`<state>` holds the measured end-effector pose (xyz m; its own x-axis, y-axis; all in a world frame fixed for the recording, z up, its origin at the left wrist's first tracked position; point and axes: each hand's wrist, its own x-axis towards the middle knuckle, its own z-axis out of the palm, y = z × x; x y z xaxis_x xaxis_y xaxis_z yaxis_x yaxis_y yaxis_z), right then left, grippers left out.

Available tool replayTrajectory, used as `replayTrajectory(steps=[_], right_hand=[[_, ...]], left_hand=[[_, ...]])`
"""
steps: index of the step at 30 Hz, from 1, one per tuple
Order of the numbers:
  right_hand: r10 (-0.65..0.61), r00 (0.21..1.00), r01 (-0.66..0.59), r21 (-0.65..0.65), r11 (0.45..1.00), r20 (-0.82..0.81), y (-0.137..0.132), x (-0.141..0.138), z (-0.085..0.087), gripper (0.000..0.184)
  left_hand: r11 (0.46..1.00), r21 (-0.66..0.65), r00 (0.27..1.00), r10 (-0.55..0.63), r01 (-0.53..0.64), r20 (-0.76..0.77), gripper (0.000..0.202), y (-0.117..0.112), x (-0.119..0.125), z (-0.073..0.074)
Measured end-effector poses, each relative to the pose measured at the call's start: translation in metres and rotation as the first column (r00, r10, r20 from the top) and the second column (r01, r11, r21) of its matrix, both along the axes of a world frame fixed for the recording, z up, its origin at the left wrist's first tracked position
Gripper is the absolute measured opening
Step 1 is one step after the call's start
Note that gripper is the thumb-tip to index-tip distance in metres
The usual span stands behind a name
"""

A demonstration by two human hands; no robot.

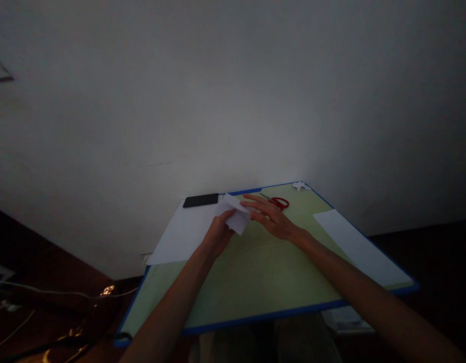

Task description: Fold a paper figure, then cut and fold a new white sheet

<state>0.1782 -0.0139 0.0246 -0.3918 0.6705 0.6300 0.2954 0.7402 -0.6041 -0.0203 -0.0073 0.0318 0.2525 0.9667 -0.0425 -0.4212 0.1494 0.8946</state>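
Observation:
A small folded piece of white paper (237, 220) is raised above the table, gripped by my left hand (219, 235) with the thumb on its near face. At the paper's right edge is my right hand (274, 222), its fingers stretched out and spread apart. The fingertips meet or nearly meet the paper; exact contact is hard to make out in the dim light. Just behind the right hand lie red-handled scissors (280, 202), partly covered by it, with the blades pointing to the back left.
The pale green table (263, 282) has a blue edge and stands against a wall. A black phone (200, 200) rests at the back left over a white sheet (180, 237). Another white sheet (361, 247) lies at right, with paper scraps (300, 186) in the far corner.

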Motion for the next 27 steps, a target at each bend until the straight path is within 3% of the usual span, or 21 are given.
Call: replayTrajectory(steps=[4,7,14,22,27], right_hand=[[-0.097,0.995,0.099,0.087,0.991,-0.033,0.004,-0.010,-0.008,0.032],[-0.133,0.990,0.137,0.120,0.983,-0.038,0.008,-0.013,-0.014,0.041],[-0.171,0.984,0.176,0.089,0.980,-0.060,0.010,-0.014,-0.016,0.043],[-0.169,0.983,0.179,0.193,0.965,-0.070,0.004,-0.013,-0.011,0.058],[-0.161,0.980,0.184,0.228,0.956,-0.119,-0.001,-0.013,-0.005,0.058]], left_hand=[[0.996,0.085,0.999,-0.023,0.021,0.027,0.039,-0.002,0.008,-0.002],[0.990,0.141,1.000,-0.028,0.029,-0.007,0.040,-0.004,0.012,-0.003],[0.924,0.378,0.984,0.004,0.064,-0.177,0.072,-0.007,0.008,-0.008],[0.855,0.518,0.925,0.219,-0.029,-0.309,0.047,-0.008,0.011,-0.005],[0.807,0.591,0.844,0.317,0.001,-0.433,0.032,-0.009,0.012,-0.007]])
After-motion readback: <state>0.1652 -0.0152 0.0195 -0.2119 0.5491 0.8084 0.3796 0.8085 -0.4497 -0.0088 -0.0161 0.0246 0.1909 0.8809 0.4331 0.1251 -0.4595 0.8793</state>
